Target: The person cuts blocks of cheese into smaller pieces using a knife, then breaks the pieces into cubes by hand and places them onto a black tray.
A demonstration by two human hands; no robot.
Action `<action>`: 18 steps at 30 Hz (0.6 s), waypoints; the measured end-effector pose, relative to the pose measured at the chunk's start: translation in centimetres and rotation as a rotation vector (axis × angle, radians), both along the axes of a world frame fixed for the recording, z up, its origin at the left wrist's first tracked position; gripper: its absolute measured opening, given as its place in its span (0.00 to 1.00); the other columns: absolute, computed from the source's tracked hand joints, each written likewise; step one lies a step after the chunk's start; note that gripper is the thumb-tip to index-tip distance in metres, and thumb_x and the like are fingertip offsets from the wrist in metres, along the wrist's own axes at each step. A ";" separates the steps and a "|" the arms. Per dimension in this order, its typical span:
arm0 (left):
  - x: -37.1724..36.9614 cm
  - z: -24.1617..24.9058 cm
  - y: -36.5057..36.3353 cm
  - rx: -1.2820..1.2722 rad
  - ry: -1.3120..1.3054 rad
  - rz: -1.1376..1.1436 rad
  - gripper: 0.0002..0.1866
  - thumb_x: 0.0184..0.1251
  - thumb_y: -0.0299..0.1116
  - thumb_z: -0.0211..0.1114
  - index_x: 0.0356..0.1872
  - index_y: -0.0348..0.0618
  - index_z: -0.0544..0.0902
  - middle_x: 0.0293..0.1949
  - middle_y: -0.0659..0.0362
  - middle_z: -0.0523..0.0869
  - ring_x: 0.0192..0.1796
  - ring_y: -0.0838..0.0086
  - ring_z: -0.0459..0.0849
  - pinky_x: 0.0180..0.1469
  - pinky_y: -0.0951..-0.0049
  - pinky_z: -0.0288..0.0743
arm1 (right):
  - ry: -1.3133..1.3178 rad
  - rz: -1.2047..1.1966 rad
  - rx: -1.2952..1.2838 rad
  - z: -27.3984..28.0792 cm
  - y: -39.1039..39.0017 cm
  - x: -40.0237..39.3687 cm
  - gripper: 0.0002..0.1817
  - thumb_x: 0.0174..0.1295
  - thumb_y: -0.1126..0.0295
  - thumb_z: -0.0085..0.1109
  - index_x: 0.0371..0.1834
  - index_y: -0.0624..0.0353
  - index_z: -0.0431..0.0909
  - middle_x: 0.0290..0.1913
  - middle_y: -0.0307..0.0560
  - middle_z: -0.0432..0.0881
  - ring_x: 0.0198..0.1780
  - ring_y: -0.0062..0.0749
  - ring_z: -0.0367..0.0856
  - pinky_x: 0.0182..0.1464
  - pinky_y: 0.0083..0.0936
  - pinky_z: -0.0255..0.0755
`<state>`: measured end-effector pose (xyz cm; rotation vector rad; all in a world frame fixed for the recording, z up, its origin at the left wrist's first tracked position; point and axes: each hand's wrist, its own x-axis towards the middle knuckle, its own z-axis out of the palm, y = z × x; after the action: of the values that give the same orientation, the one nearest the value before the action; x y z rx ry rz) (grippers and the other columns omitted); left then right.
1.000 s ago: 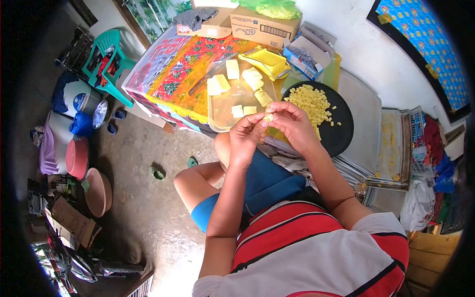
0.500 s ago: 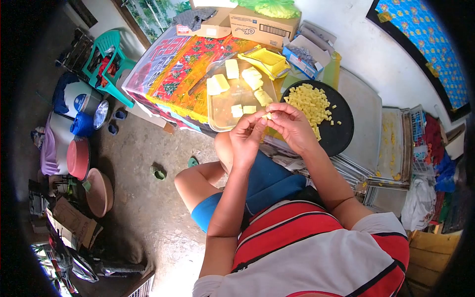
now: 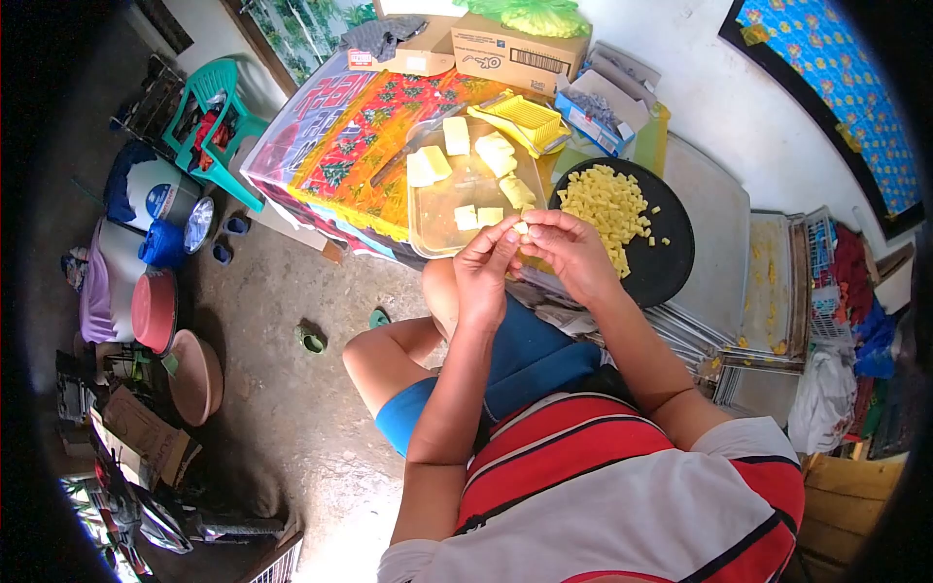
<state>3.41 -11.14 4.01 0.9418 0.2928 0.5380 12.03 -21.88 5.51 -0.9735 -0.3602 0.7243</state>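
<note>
Between the fingertips of my left hand (image 3: pixel 484 267) and my right hand (image 3: pixel 575 255) is a small pale-yellow dough-like piece (image 3: pixel 522 228). Both hands are closed in a pinch on it, just over the front right corner of a clear plastic tray (image 3: pixel 437 222). On that tray lie several larger yellow blocks (image 3: pixel 428 166) and slabs. A knife (image 3: pixel 391 167) rests at its left edge. Right of my right hand is a round black tray (image 3: pixel 671 257) with a heap of small yellow pieces (image 3: pixel 604 202). Behind the clear tray lies a yellow ridged plastic board (image 3: pixel 530 121).
Cardboard boxes (image 3: pixel 510 53) and a blue-and-white box (image 3: pixel 598 112) stand at the back of the cloth-covered table (image 3: pixel 335 160). Stacked flat trays (image 3: pixel 700 185) are at the right. A green chair (image 3: pixel 216 131), basins (image 3: pixel 196 379) and slippers (image 3: pixel 311 337) are on the left.
Both hands have shifted slightly left and down, still pinching the small yellow piece together. The trays and the other pieces look the same.
</note>
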 end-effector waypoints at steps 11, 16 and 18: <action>-0.6 0.9 0.0 0.180 0.060 0.038 0.10 0.67 0.28 0.63 0.46 0.38 0.85 0.28 0.66 0.80 0.24 0.87 0.70 0.26 0.86 0.64 | -0.481 -0.084 -0.121 0.2 -0.3 -0.3 0.10 0.62 0.78 0.60 0.46 0.65 0.80 0.44 0.44 0.83 0.44 0.21 0.81 0.50 0.19 0.75; -1.1 2.6 0.1 0.175 0.101 -0.008 0.09 0.67 0.31 0.64 0.43 0.39 0.86 0.23 0.67 0.78 0.23 0.85 0.69 0.25 0.85 0.61 | -0.605 -0.118 -0.114 0.3 -0.4 0.0 0.10 0.63 0.79 0.59 0.47 0.65 0.80 0.45 0.42 0.81 0.46 0.20 0.80 0.49 0.18 0.74; -0.9 2.2 0.0 0.209 0.073 0.005 0.10 0.67 0.32 0.64 0.43 0.39 0.86 0.22 0.67 0.77 0.23 0.86 0.69 0.24 0.85 0.60 | -0.590 -0.108 -0.095 0.3 -0.5 0.0 0.10 0.63 0.79 0.58 0.47 0.65 0.80 0.44 0.42 0.80 0.46 0.20 0.79 0.49 0.17 0.74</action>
<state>2.54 -11.10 6.25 1.1654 0.3087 0.5465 11.99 -22.33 5.77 -1.2815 -0.7852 0.3453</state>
